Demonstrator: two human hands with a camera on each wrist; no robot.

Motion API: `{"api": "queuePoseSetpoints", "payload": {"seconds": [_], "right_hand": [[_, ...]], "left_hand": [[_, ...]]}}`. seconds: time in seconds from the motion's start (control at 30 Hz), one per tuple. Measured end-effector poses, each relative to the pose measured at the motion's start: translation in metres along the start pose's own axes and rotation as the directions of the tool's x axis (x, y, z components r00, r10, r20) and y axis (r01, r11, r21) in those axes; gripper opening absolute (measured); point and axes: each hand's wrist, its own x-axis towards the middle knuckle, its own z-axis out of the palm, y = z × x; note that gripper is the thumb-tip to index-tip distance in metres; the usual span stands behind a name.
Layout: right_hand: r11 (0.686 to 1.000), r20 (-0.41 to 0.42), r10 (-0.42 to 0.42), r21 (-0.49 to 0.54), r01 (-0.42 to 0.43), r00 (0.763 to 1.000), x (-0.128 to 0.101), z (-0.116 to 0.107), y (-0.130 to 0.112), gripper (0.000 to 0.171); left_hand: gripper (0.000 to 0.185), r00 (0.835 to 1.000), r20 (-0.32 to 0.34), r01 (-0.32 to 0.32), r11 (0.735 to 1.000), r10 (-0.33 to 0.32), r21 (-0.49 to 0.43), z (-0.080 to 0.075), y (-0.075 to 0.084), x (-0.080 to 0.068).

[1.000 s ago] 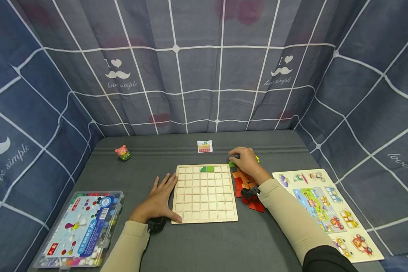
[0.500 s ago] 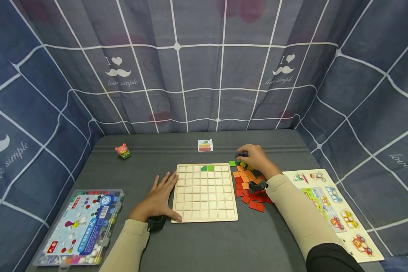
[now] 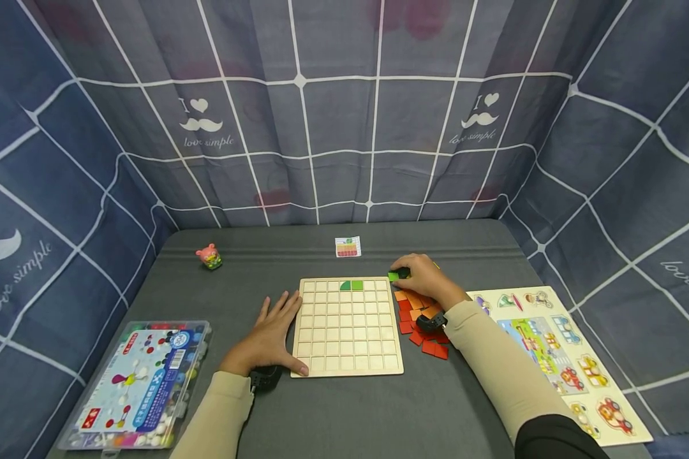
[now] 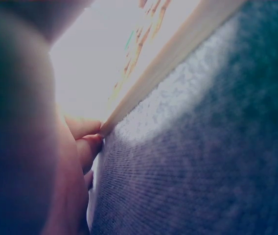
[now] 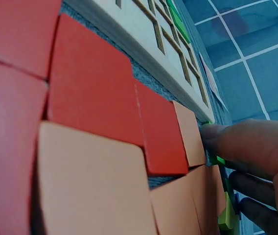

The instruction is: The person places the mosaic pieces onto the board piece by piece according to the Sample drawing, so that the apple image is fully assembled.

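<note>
A square wooden grid board (image 3: pixel 344 328) lies flat in the middle of the head view. Two green pieces sit in its far row: a rounded dark green tile (image 3: pixel 346 286) and a square light green tile (image 3: pixel 357 285). My left hand (image 3: pixel 270 335) is spread along the board's left edge, thumb on the near corner. Past the far right corner, my right hand (image 3: pixel 427 277) has its fingertips at a loose green tile (image 3: pixel 393 276), seemingly pinching it; the right wrist view shows the thumb partly covering green. Beneath this hand lie orange tiles (image 3: pixel 400 296) and red tiles (image 3: pixel 435 349).
A small printed pattern card (image 3: pixel 348 247) lies beyond the board. To the right is a picture puzzle board (image 3: pixel 580 363), partly under the right sleeve. A clear box of molecule-model parts (image 3: pixel 138 382) stands at left, with a pink pig figurine (image 3: pixel 209 256) farther back.
My right hand first drew back to the right, uncovering the green tile and more of the pile, then returned left to that tile. My left hand and the board stayed still.
</note>
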Motion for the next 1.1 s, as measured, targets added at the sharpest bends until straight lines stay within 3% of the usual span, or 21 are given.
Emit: {"api": "queuePoseSetpoints", "payload": {"seconds": [0.43,0.7,1.1], "right_hand": [[1.000,-0.030,-0.011,-0.021,0.010,1.000,0.000,0.006,-0.002,0.020],[0.999,-0.077,0.040,0.023,-0.038,0.996,0.001,0.007,-0.004,0.019],[0.996,-0.127,0.013,0.088,-0.002,0.992,0.004,0.006,-0.017,0.022]], "left_hand": [[0.161,1.000,-0.004,0.000,1.000,0.000,-0.005,0.001,0.000,0.001],[0.161,1.000,-0.005,0.000,1.000,0.000,-0.007,0.001,0.001,0.001],[0.161,1.000,-0.004,-0.001,1.000,0.001,-0.002,0.001,0.000,0.001]]}}
